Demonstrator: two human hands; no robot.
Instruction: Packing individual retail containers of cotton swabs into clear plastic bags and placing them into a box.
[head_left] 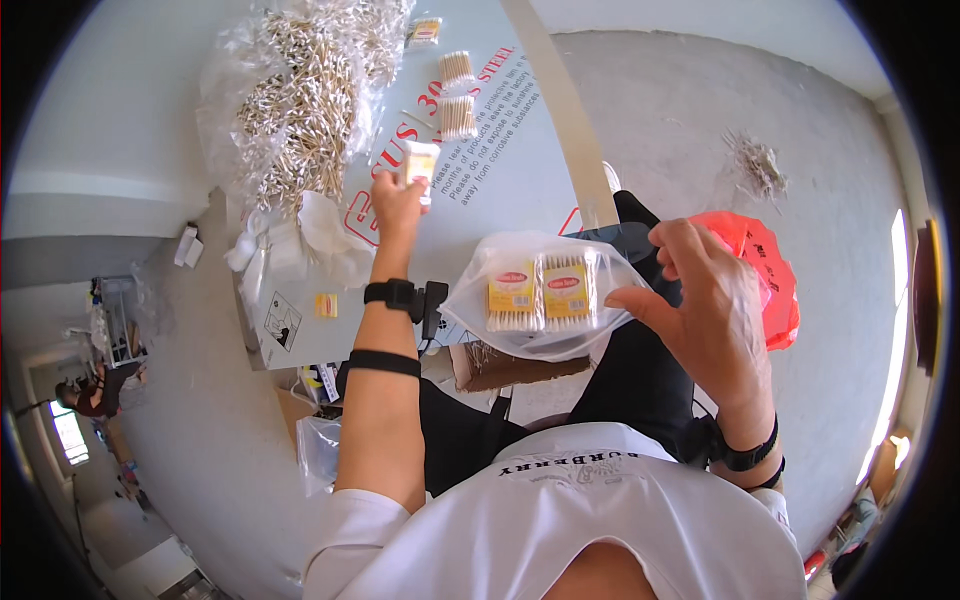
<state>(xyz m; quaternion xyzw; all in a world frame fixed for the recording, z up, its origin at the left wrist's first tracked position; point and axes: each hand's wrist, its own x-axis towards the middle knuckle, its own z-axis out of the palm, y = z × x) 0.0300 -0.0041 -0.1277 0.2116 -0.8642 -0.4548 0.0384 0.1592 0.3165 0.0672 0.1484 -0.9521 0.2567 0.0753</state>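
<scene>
In my left hand (398,205), fingers closed, is a small pack of cotton swabs (420,160), held upright over the table. My right hand (712,310) is beside the clear plastic bag (475,270) near the table's front edge; its thumb is stretched out at the bag's rim, apart from the bent fingers, and nothing shows in its grasp. Whether the thumb touches the plastic I cannot tell. Inside that bag two yellow-labelled swab packs (512,293) stand side by side. Beyond my left hand lie two bundles of swabs (457,117) and another pack (425,31).
A big clear bag of loose swabs (300,120) covers the far left of the table (500,190). A yellow label (326,305) lies near the left edge. A red plastic bag (770,270) is at my right; scattered swabs (757,167) lie on the floor. A cardboard box (510,368) sits below.
</scene>
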